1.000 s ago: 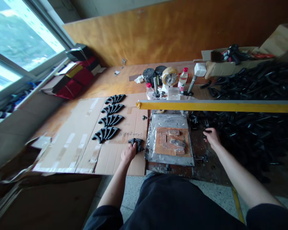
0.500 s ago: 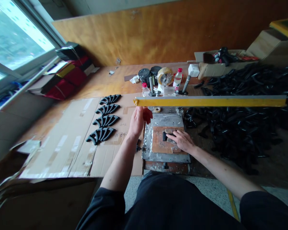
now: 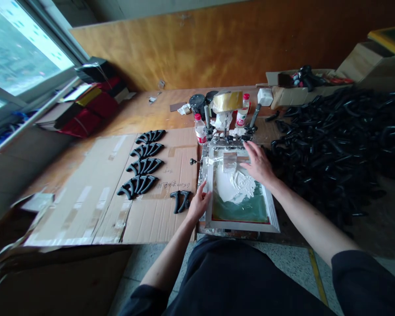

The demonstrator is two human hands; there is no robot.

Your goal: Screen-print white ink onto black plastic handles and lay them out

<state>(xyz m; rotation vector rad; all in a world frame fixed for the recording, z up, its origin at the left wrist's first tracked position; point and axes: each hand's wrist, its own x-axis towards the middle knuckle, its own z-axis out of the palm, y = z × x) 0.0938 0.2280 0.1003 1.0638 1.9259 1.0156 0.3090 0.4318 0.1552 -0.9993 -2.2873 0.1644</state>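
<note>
A metal-rimmed printing screen (image 3: 209, 226) with green mesh lies flat in front of me. White paste (image 3: 228, 188) is spread over its upper part, and a flat silvery-grey scraper (image 3: 229, 162) stands in the paste. My left hand (image 3: 199, 204) is open at the screen's left rim, thumb and fingers apart; I cannot tell whether it touches. Over the upper right of the screen, just right of the scraper, my right hand (image 3: 260, 166) is open with fingers spread. The jig and the black part on it are hidden under the screen.
Black curved handles (image 3: 138, 186) lie in rows on cardboard (image 3: 108, 202) to the left, with a small group (image 3: 181, 201) near my left hand. A large pile of black parts (image 3: 329, 145) covers the right. Behind stand red-capped bottles (image 3: 200, 129), a tape roll (image 3: 228, 102) and posts (image 3: 255, 116).
The screen has swung down from edge-on to flat over the jig. My left hand came down with its edge. My right hand left the black part and moved up above the screen.
</note>
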